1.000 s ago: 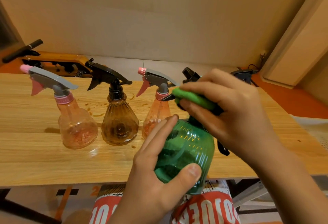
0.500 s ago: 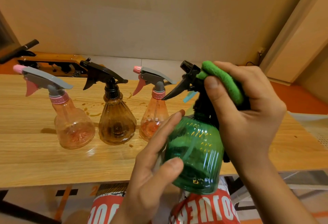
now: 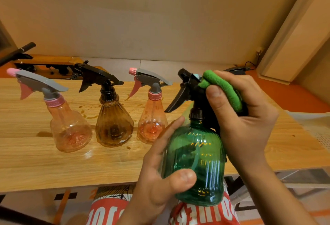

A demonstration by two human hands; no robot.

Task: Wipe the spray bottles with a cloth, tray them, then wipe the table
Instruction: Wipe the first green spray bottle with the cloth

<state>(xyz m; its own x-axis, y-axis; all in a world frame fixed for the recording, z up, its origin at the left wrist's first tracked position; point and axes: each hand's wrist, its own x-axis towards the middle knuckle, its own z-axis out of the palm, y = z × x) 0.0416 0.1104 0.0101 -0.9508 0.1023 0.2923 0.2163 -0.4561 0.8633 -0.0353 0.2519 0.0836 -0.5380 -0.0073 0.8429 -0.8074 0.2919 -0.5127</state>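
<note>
Three bottles stand on the table (image 3: 35, 162) at left: pale pink bottle (image 3: 69, 132), brown bottle (image 3: 114, 126), orange bottle (image 3: 151, 128). Lower centre, the left hand (image 3: 160, 176) wraps the belly of the green bottle (image 3: 198, 155), off the table; light, slick plastic, probably best held there. The right hand (image 3: 246, 117) pinches the cloth (image 3: 226, 89) against its sprayer (image 3: 189, 82).

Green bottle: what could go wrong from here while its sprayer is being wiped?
1. The green bottle is held in the air at the table edge, its body in the left hand; rubbing by the right hand with the cloth could twist it loose.
2. The cloth works beside the trigger; a squeeze might spray any liquid left.
3. Brown spots lie by the standing bottles; setting it there could dirty it again.
</note>
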